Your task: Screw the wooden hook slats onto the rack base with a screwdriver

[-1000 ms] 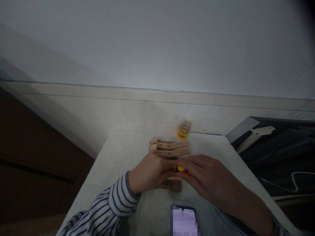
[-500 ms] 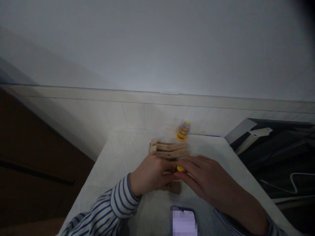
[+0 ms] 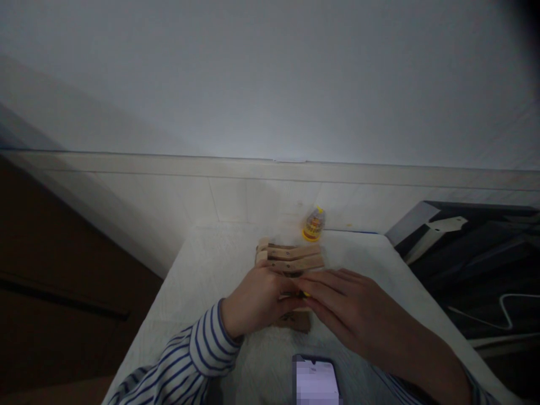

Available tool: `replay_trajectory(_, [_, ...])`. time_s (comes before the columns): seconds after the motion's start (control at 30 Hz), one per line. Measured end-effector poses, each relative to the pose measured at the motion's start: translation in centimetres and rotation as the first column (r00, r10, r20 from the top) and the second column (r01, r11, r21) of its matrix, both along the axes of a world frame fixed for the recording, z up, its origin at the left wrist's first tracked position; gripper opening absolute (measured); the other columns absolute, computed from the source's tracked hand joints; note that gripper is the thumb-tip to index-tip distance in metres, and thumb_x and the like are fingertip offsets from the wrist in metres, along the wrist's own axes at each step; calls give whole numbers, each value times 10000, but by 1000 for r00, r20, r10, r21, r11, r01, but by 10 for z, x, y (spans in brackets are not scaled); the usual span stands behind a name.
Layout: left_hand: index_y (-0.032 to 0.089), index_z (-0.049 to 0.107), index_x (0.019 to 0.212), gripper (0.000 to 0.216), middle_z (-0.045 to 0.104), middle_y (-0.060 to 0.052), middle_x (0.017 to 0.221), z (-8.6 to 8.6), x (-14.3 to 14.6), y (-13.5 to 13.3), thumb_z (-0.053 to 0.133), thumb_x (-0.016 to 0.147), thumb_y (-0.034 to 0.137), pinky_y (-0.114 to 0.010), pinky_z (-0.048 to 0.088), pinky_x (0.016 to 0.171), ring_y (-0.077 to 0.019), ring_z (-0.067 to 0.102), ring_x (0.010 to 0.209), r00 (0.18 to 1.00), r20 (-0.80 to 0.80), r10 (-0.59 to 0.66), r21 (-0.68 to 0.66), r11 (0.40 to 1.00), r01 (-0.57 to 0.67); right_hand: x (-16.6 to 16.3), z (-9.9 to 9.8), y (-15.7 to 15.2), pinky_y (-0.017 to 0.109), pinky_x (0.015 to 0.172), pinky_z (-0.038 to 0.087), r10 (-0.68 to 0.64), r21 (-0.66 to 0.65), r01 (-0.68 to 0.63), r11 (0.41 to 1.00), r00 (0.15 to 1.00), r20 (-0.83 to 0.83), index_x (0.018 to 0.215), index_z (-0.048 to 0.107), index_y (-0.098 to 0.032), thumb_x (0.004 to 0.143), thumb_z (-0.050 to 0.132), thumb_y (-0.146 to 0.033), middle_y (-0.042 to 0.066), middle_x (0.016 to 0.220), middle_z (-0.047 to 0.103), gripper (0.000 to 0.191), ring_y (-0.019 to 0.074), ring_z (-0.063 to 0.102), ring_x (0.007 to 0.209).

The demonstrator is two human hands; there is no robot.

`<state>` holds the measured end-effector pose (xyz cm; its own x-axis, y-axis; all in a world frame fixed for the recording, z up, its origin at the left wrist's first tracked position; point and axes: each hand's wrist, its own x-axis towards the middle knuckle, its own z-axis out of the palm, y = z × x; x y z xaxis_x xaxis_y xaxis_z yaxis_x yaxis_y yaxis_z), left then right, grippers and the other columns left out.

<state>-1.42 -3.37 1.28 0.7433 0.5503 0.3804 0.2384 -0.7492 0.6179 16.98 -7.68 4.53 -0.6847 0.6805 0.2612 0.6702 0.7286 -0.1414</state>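
Observation:
A folding wooden rack of slats (image 3: pixel 293 257) lies on the white table (image 3: pixel 202 275). My left hand (image 3: pixel 253 301) is closed around its near part, holding it down. My right hand (image 3: pixel 341 309) has its fingers pinched together over a small yellow-handled tool (image 3: pixel 304 293), which is almost hidden by the fingertips and pressed against the wood. Both hands touch each other above the wooden piece. A striped sleeve (image 3: pixel 185 360) covers my left forearm.
A small yellow and clear container (image 3: pixel 313 224) stands at the table's far edge by the wall. A phone (image 3: pixel 316 379) lies at the near edge. A dark object with white cable (image 3: pixel 485 264) sits right of the table; a dark floor drop lies left.
My right fingers have closed further over the yellow tool, so less of it shows. The view has tilted slightly; the hands stay in place on the wooden rack.

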Motion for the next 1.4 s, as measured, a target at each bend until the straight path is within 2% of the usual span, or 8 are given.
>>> replay_trajectory(0.27, [176,658,1007,219,701,-40,914,2,-1,1,559,868,312,-288,440,872,-154,634,897,999,-32,-11,-10,1000,11,-3,-1,4,386,714,541,3,19,-3,1000,1000,-15,1024,607,-145,861,485,-124,97,967,678,204,217,637,836])
replay_trajectory(0.57, [163,653,992,197,691,-56,949,3,-3,2,522,894,273,-294,441,873,-170,624,939,993,-104,-48,17,999,50,-6,-3,2,406,660,545,-44,19,44,999,999,-23,973,627,-130,843,562,-178,91,882,672,153,232,634,775])
replay_trajectory(0.7, [164,658,955,174,668,-67,1052,4,-3,2,530,889,262,-293,422,913,-178,594,1026,993,-111,-48,14,999,50,-7,-5,2,411,656,542,-48,24,48,999,999,-19,1028,612,-128,843,565,-185,92,888,667,199,235,631,772])
replay_trajectory(0.87, [190,639,1050,219,563,-61,1255,4,-2,1,582,856,275,-294,378,987,-182,502,1170,999,-35,-27,8,1000,27,-6,-4,3,413,656,542,-42,16,43,999,999,-29,1046,603,-133,839,571,-175,87,890,666,214,236,631,776])
replay_trajectory(1.1, [184,658,1034,243,686,-75,1027,-9,-4,0,561,866,331,-328,431,929,-203,610,1018,994,-92,54,-4,999,-54,-4,-3,1,424,675,538,-59,-29,58,998,998,-20,920,605,-154,842,561,-177,77,903,664,93,236,627,787])
replay_trajectory(1.27, [189,647,1060,240,678,-67,1053,-9,-4,0,577,859,300,-325,422,946,-194,607,1025,995,-95,41,7,999,-41,-2,-3,1,426,767,527,-32,-70,30,997,999,-33,1054,573,-167,859,547,-217,73,1027,654,203,229,614,903])
replay_trajectory(1.4, [194,634,1089,255,666,-68,1083,-8,-4,1,572,862,293,-325,411,961,-194,580,1072,997,-69,18,21,1000,-16,-1,-3,2,390,765,533,-9,-50,5,999,997,-78,1080,579,-154,860,514,-135,68,1035,667,230,207,628,898])
